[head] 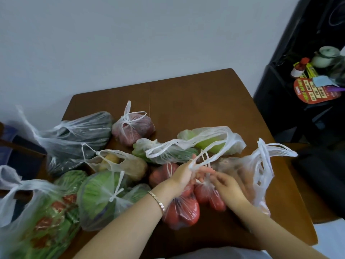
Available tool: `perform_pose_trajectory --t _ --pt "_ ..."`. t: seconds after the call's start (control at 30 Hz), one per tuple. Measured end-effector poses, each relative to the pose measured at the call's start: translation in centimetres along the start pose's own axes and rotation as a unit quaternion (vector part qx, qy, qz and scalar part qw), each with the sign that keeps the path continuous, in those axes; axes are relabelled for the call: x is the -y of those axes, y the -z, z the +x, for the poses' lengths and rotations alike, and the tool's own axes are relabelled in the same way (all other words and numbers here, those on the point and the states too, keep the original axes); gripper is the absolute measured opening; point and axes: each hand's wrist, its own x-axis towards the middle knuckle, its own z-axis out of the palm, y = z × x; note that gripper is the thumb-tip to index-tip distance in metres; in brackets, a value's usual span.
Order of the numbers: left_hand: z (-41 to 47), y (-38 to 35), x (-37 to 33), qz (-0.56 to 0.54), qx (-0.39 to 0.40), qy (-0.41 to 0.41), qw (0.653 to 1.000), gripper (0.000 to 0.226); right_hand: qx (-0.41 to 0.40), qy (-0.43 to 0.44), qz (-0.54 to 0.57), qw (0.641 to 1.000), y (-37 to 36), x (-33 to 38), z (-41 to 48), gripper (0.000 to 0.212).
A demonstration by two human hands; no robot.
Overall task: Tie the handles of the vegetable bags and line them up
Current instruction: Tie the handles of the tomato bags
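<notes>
Several clear plastic bags of vegetables lie on a brown wooden table (205, 94). In front of me sits a bag of tomatoes (183, 208). My left hand (183, 174) pinches one of its thin white handles (197, 161) and lifts it. My right hand (225, 186) holds the bag's neck and other handle beside it. A bag of reddish onions (134, 128) at the back and a cabbage bag (100, 195) at the left have knotted handles. The potato bag (123, 165), a light green vegetable bag (212, 141) and a bag at the right (255, 172) lie with loose handles.
A dark leafy greens bag (78, 139) and a green bean bag (43, 221) fill the table's left side. A black cabinet (291, 90) with a kettle and bottles stands at the right. A dark chair (321, 176) is beside the table's right edge. The far table half is bare wood.
</notes>
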Motion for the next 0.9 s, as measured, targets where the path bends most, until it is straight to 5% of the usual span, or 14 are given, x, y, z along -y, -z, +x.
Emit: perform_pose_trajectory --t 0.2,0.33,0.5,0.67,0.77,0.9 --pt "-0.9 -0.5 -0.4 -0.025 -0.016 -0.033 0.999 0.065 -0.034 0.028 0.043 0.998 -1.5 -0.7 0.5 0.028" --pt "-1.2 -0.3 -0.9 0.068 -0.091 -0.131 0.985 0.056 -0.074 -0.027 0.113 0.990 -1.8 -0.2 1.0 0.043" --pt "-1.1 -1.1 -1.6 0.085 -0.036 -0.078 0.993 0.052 -0.009 0.077 -0.065 0.995 -2.4 0.9 0.3 0.026" --pt "-0.3 -1.7 -2.3 0.060 0.020 -0.084 0.994 0.032 -0.033 0.146 -0.107 0.983 -1.9 0.9 -0.4 0.038" --pt "-0.2 -1.5 -1.8 0.173 -0.012 -0.106 0.979 0.036 -0.036 0.093 -0.025 0.995 -1.9 0.5 0.0 0.036" --pt "-0.2 -1.4 -0.3 0.385 -0.027 -0.108 0.916 0.036 0.003 0.022 0.139 0.990 -1.8 0.9 -0.1 0.029"
